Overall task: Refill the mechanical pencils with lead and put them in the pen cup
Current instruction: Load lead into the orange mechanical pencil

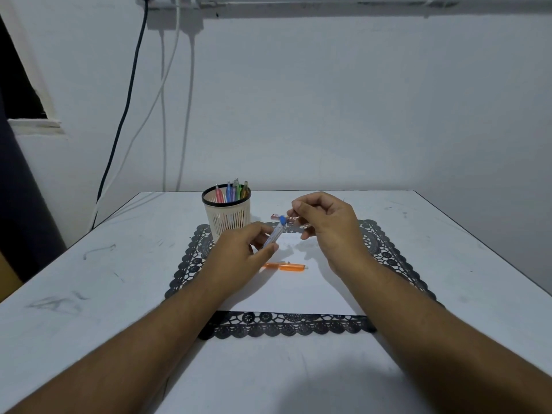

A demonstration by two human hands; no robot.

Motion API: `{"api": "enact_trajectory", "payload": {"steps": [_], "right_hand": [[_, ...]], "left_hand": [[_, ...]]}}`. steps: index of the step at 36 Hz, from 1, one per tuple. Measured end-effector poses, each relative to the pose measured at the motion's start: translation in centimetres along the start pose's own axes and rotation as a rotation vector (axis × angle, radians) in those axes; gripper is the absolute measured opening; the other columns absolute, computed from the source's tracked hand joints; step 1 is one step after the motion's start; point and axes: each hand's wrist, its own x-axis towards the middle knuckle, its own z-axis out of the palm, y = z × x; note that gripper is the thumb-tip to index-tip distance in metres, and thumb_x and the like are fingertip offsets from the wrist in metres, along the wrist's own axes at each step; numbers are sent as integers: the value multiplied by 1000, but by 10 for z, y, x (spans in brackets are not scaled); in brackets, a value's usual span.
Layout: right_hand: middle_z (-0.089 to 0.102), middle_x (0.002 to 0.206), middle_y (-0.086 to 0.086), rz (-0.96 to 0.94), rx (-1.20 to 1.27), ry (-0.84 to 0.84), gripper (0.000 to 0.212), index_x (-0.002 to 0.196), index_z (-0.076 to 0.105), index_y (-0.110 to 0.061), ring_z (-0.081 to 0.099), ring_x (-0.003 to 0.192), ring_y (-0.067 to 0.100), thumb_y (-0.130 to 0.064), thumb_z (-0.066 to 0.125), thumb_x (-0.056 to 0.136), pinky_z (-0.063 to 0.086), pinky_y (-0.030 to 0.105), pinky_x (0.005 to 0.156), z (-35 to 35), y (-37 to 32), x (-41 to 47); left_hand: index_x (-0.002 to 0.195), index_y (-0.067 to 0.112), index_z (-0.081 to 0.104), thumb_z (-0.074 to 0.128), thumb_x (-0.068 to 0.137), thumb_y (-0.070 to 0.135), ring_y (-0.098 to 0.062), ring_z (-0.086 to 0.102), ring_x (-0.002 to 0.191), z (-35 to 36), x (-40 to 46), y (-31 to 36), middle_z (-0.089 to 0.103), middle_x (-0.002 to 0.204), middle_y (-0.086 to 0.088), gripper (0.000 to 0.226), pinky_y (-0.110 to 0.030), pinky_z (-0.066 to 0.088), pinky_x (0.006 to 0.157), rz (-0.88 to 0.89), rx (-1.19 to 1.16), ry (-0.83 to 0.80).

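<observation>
Above the white sheet (298,291) | left hand (239,252) grips blue-capped pencil (276,233), tilted | right hand (325,222) pinches near its cap, contents too small to tell | orange pencil (283,266) lies on sheet | pen cup (227,213) behind holds pencils

Black lace mat (191,261), wall cables (125,115)

Home desk (89,294), wall cables (131,85)

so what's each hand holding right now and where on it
The left hand grips a blue-capped mechanical pencil by its lower barrel. The right hand pinches something above the cap, too small to tell.
</observation>
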Motion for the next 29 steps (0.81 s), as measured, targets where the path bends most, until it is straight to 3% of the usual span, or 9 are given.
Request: {"api": "enact_trajectory", "payload": {"steps": [8, 13, 16, 21, 29], "right_hand": [[69, 77, 6, 95, 163, 115, 8, 100, 70, -4, 62, 67, 20, -12, 67, 99, 48, 25, 49, -3, -5, 5], [59, 80, 7, 250, 299, 179, 5, 97, 67, -8, 62, 56, 17, -9, 63, 101, 51, 26, 48, -13, -5, 11], [60, 82, 7, 313, 353, 214, 5, 98, 68, -9, 63, 56, 17, -8, 63, 101, 53, 26, 50, -24, -2, 15], [63, 83, 6, 399, 370, 262, 4, 98, 69, -10, 62, 59, 17, -9, 66, 99, 54, 26, 54, -39, 5, 21], [64, 85, 10, 419, 442, 225, 10, 105, 71, -4, 64, 65, 19, -2, 64, 99, 59, 27, 60, -44, 13, 27]], "left_hand": [[111, 28, 68, 74, 94, 26, -7, 69, 86, 1, 0, -1, 74, 95, 14, 19, -39, 59, 78, -11, -77, 17], [145, 25, 50, 71, 97, 18, -10, 72, 93, 1, 4, 5, 76, 98, 9, 53, -34, 57, 87, -54, -262, 0], [144, 31, 50, 69, 97, 11, -16, 75, 93, 4, 9, 8, 75, 101, 3, 55, -42, 60, 83, -50, -352, -42], [127, 47, 57, 70, 95, 8, -19, 75, 88, 10, 15, 9, 72, 97, -1, 53, -48, 61, 79, -13, -346, -68], [134, 33, 58, 68, 98, 15, -12, 74, 78, 12, 37, 12, 70, 92, 1, 41, -39, 63, 71, -23, -168, -57]]}}
